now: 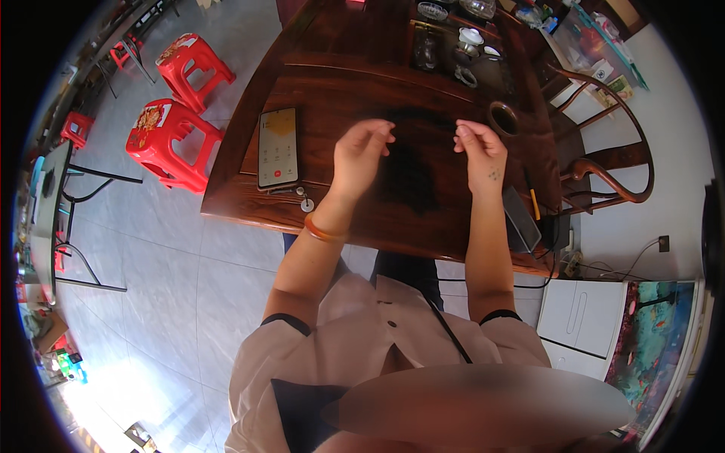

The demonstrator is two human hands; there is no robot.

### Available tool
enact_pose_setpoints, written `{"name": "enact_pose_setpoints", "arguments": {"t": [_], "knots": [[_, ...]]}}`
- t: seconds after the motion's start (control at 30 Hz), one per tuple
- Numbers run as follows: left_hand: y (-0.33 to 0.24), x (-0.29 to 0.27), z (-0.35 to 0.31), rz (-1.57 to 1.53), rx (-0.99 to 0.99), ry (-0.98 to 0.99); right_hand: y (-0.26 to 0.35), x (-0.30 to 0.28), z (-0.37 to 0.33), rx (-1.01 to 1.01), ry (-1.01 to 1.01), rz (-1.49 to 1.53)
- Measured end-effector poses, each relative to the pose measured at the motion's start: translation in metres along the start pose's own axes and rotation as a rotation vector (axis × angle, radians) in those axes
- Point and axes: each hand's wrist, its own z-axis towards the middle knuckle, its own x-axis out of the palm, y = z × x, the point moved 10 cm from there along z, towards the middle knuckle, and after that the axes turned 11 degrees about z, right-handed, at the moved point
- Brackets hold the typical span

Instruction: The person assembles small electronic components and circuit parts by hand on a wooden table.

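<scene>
My left hand (362, 151), with an orange bangle (323, 229) on its wrist, is raised over the dark wooden table (343, 94). Its thumb and fingertips are pinched together. Across a gap my right hand (483, 151) is raised level with it, pinched in the same way. Anything between either set of fingertips is too small to make out. Below and between the hands the tabletop has a dark patch, perhaps a reflection. A phone (278, 149) with a lit screen lies left of my left hand, a round charm (306, 204) by its lower corner. Beyond my right hand stands a brown cup (503, 118).
A tea tray (483, 72) with a white lidded bowl (470, 38) occupies the far right. Near the right edge are a dark flat device (521, 220) and a yellow stick (535, 204). A wooden chair (612, 158) stands right; red stools (172, 143) stand left.
</scene>
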Motion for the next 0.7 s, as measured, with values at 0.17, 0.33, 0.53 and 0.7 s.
{"name": "enact_pose_setpoints", "arguments": {"t": [0.17, 0.33, 0.53, 0.7], "knots": [[-0.018, 0.016, -0.007, 0.297, 0.198, 0.081, 0.014, 0.057, -0.020, -0.068, 0.269, -0.188], [-0.050, 0.026, -0.015, 0.484, 0.480, 0.059, 0.007, 0.059, -0.022, -0.024, 0.280, -0.190], [-0.053, 0.031, -0.017, 0.749, 0.587, 0.037, 0.007, 0.055, -0.022, 0.033, 0.255, -0.165], [-0.057, 0.031, -0.018, 0.714, 0.556, 0.030, 0.013, 0.059, -0.025, -0.030, 0.274, -0.173]]}}
